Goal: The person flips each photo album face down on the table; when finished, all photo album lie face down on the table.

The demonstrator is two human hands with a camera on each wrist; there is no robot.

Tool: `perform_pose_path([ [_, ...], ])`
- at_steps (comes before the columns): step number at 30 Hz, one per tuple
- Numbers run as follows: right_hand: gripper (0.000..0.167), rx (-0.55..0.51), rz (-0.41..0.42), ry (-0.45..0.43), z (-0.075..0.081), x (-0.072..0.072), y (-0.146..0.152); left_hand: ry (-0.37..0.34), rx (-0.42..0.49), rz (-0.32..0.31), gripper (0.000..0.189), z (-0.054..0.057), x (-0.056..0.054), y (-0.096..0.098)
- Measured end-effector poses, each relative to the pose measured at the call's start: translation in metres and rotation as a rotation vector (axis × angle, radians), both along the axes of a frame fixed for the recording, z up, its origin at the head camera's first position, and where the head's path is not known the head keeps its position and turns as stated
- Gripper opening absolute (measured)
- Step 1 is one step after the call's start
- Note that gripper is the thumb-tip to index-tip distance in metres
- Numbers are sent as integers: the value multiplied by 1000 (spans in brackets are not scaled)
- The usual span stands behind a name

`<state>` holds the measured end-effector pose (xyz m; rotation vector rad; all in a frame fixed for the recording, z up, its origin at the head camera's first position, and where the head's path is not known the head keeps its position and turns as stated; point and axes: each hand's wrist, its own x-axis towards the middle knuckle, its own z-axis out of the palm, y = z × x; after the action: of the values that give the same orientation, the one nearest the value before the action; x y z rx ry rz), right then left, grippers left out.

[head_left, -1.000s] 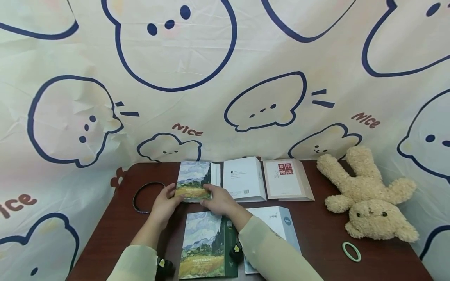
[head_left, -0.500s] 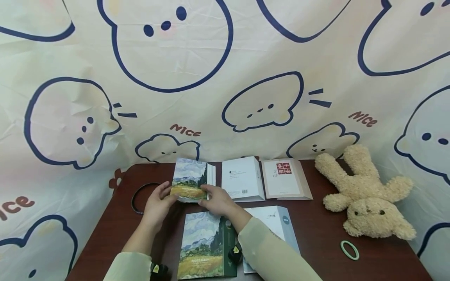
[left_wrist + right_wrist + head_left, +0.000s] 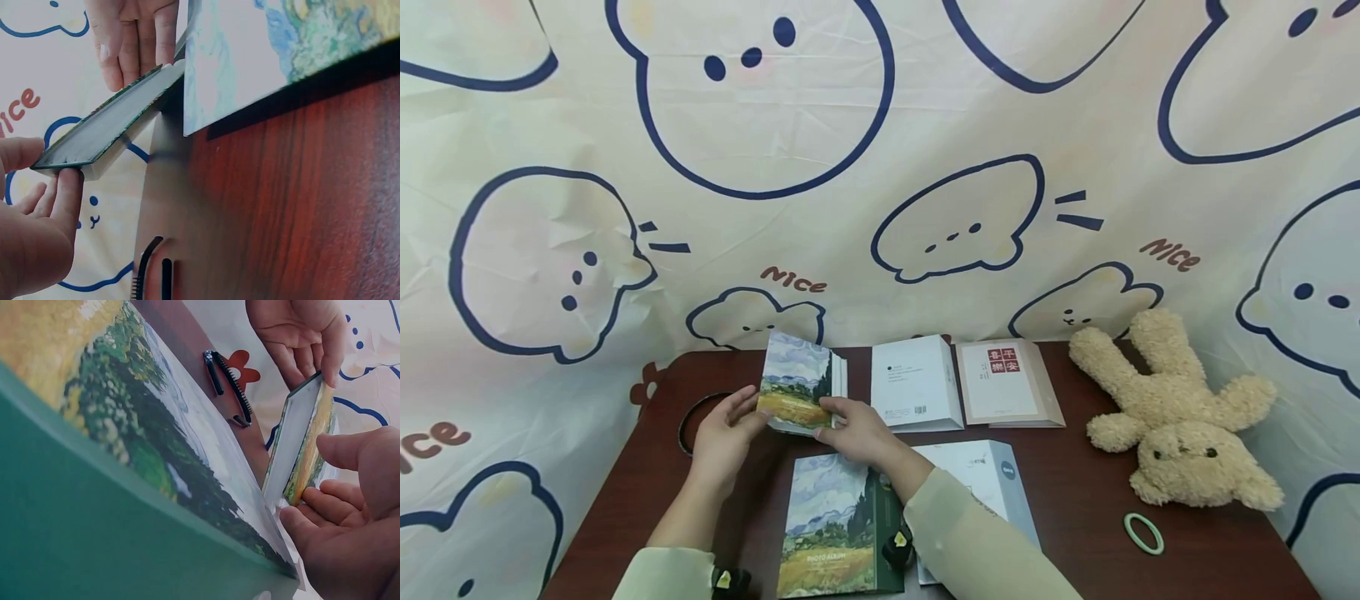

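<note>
Both hands hold a photo album with a painted landscape cover, its lower end raised and tilted. My left hand pinches its lower left corner between thumb and fingers, as the left wrist view shows with the album's end. My right hand grips the lower right corner, thumb on one side and fingers on the other; in the right wrist view this hand is beside the album's edge. Nearer me lies a larger green case with the same painting and the words PHOTO ALBUM.
Right of the album lie a white book and a beige book. A pale blue book is partly behind my right sleeve. A black headband lies at left, a plush toy and a green ring at right.
Both hands have moved slightly left with the album, which has turned and tilted a little as it came off its spot. The other items have stayed put.
</note>
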<state>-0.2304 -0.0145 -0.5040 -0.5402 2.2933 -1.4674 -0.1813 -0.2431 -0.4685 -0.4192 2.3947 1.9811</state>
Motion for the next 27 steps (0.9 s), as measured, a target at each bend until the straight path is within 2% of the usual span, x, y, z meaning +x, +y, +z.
perform_pose_path([
  [5,57,-14,-8,8,1,1,-2,-1,-34,-5,67,3,2,-1],
  [16,56,-62,-34,-15,2,1,-7,25,-122,26,66,9,3,3],
  [24,55,-88,-53,-24,4,3,-10,58,-161,7,63,10,1,2],
  [27,55,-106,-47,-31,5,4,-11,83,-148,-7,62,9,1,3],
])
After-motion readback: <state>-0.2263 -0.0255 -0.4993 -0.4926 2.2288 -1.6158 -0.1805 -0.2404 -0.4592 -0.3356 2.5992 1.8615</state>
